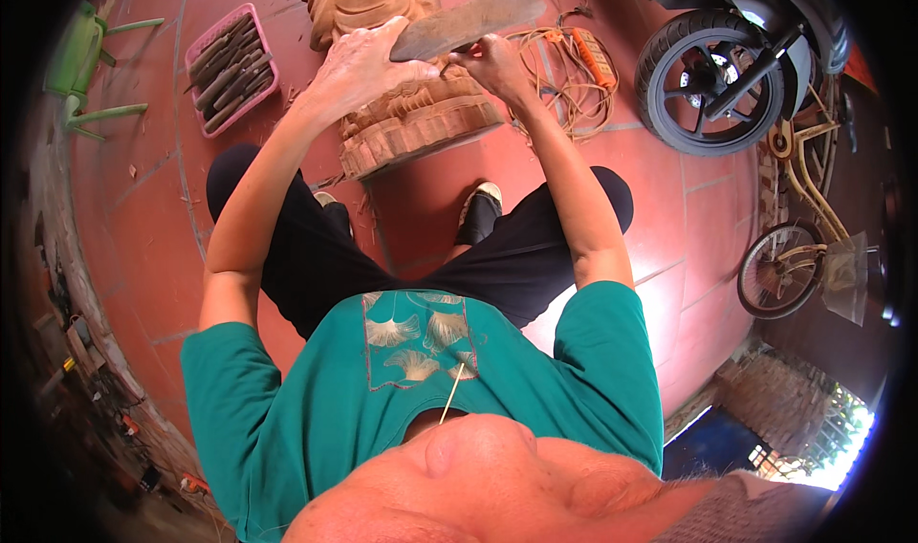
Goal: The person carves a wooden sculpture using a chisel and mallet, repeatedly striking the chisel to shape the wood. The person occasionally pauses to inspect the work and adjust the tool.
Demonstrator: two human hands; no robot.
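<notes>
A carved wooden statue point(421, 127) lies on the floor in front of my knees, its stepped base toward me and folded, robe-like carving at the far end. My left hand point(363, 70) is closed round the near end of a flat, worn wooden bat point(469, 22), with the thumb along its lower edge. The bat slants up to the right above the statue and covers part of it. Just under the bat, my right hand point(497, 70) is closed in a pinch close to the carving. Something small and dark shows at its fingertips, too hidden to name.
A pink basket point(275, 65) of chisels point(229, 75) stands at left, near a green plastic chair point(81, 55). To the right lie an orange power strip point(595, 57) and tangled cord point(564, 98). Beyond are a motorbike wheel point(645, 79) and a bicycle point(813, 194). Wood chips dot the red tiles.
</notes>
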